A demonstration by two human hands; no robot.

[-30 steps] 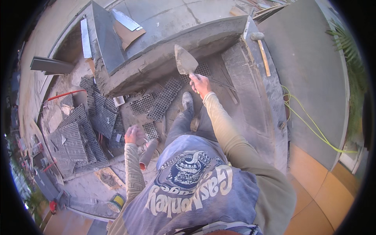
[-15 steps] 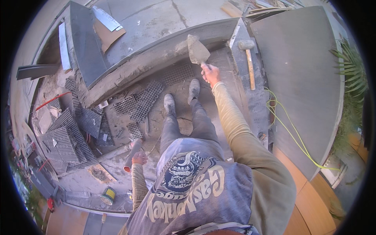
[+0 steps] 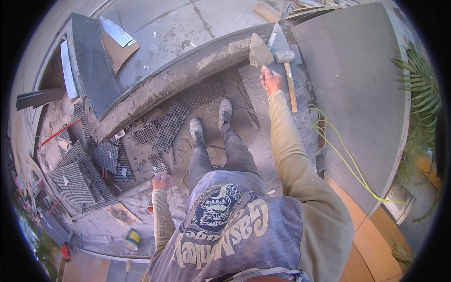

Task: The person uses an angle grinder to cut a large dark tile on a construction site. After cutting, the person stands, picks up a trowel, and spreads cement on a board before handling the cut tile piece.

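My right hand (image 3: 271, 80) is closed round the handle of a pointed trowel (image 3: 260, 51). The blade, dusted with grey mortar, points away from me beside the far end of the low mortar-covered wall (image 3: 197, 70). Just right of the trowel a rubber mallet (image 3: 285, 57) with a wooden handle lies on a grey slab ledge (image 3: 303, 89). My left hand (image 3: 161, 180) hangs low on the left, holding nothing, its fingers loosely apart. Beneath it an orange-rimmed pipe (image 3: 150, 207) is partly hidden by my forearm.
Black grid panels (image 3: 82, 176) are heaped at the left, and more grid pieces (image 3: 173, 127) lie near my shoes. A large grey slab (image 3: 352, 94) fills the right side, with a yellow-green cord (image 3: 347, 164) across it. A yellow-banded tub (image 3: 132, 238) stands lower left.
My right hand has carried the trowel to the right, from over the low wall to close by the mallet. My left hand has shifted slightly left and away from me.
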